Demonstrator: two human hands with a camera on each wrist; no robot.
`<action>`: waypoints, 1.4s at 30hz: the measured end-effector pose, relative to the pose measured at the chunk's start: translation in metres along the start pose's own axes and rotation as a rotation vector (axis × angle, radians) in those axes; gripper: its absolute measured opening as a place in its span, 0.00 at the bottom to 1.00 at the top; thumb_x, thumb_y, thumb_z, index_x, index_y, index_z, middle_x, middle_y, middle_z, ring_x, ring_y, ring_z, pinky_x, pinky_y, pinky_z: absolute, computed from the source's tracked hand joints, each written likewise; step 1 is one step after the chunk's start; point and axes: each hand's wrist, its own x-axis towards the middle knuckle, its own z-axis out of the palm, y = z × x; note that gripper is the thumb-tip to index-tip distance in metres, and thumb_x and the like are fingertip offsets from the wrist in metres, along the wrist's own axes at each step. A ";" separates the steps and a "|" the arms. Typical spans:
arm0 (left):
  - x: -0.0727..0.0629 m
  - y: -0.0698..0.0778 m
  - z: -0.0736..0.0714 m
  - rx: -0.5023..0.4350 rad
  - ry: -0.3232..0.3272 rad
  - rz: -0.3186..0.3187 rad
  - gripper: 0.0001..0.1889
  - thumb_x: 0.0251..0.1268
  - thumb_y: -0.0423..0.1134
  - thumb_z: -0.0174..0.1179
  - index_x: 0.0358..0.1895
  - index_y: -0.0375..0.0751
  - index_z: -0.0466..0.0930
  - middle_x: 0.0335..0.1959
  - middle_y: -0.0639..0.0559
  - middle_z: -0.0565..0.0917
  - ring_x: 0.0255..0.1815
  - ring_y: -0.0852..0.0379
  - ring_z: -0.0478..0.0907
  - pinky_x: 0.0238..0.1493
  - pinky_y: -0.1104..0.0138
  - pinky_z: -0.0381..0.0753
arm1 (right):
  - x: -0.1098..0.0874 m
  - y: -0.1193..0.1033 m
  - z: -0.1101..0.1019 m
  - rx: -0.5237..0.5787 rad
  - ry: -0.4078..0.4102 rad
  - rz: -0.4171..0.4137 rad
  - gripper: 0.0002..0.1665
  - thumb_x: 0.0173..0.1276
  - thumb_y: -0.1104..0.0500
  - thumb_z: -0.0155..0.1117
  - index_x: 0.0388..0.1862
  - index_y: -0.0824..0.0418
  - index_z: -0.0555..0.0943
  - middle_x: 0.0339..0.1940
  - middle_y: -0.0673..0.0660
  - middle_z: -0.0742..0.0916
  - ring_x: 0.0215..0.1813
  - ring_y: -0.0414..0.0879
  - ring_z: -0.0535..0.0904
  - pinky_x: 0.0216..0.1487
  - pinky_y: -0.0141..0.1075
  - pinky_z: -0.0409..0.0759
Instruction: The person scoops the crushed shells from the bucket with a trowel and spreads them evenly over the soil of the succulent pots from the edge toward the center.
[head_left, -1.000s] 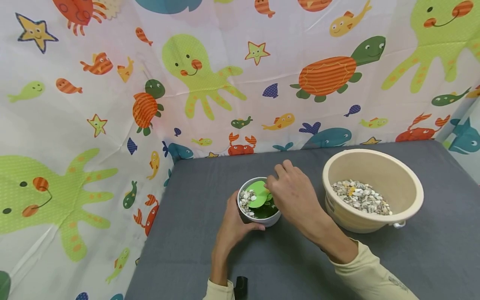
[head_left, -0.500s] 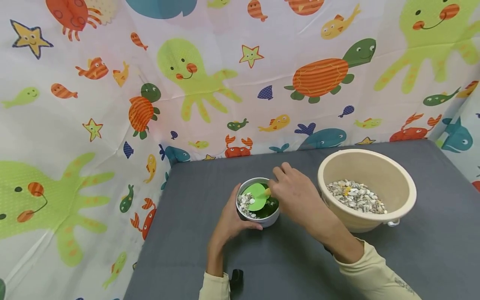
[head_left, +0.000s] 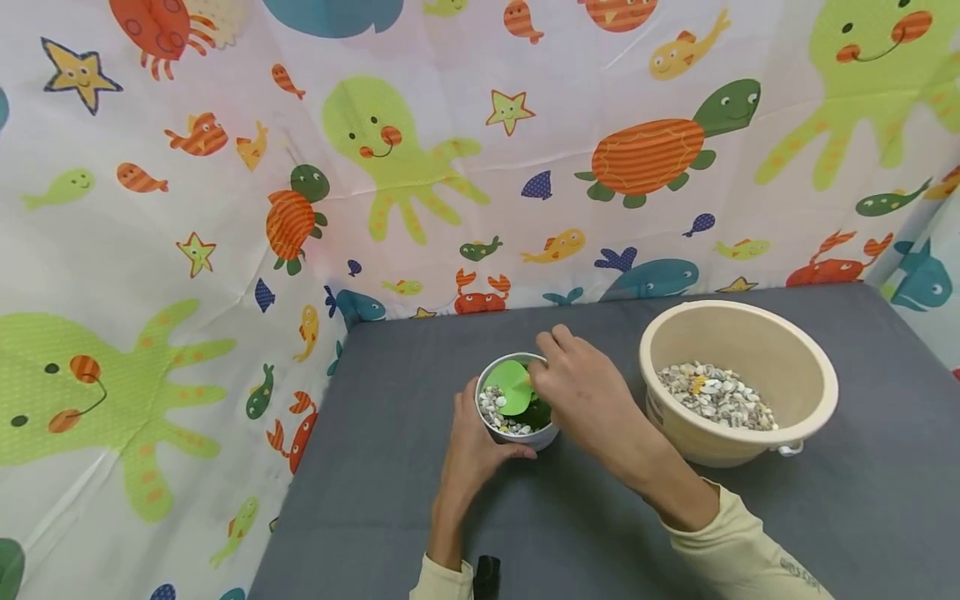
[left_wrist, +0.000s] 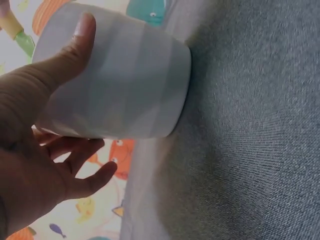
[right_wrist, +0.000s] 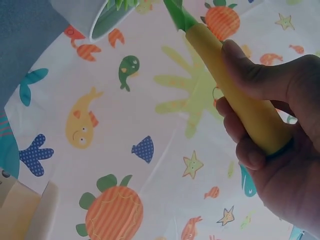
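The head view is bright, with soft shadows on the flat, grey, cloth-covered counter (head_left: 360, 475); both wrist views look dimmer and hazier.

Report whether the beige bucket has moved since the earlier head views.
No: the beige bucket sits in the same place against the backdrop's printed blue whale.

Compared with a moment ago, the right hand (head_left: 588, 392) sits farther left over the white pot (head_left: 543, 440), hiding more of its right rim. Pebbles (head_left: 492, 403) now spread farther along the near inside edge, the dark green patch (head_left: 537, 414) has shrunk, and the green shovel blade (head_left: 512, 388) lies slightly farther back.
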 end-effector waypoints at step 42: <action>0.003 0.001 -0.011 -0.107 -0.125 -0.033 0.60 0.41 0.48 0.88 0.78 0.41 0.58 0.76 0.42 0.73 0.78 0.44 0.72 0.77 0.47 0.72 | -0.027 0.033 -0.012 0.138 0.204 0.128 0.15 0.53 0.69 0.82 0.42 0.67 0.91 0.33 0.61 0.83 0.37 0.53 0.73 0.35 0.39 0.74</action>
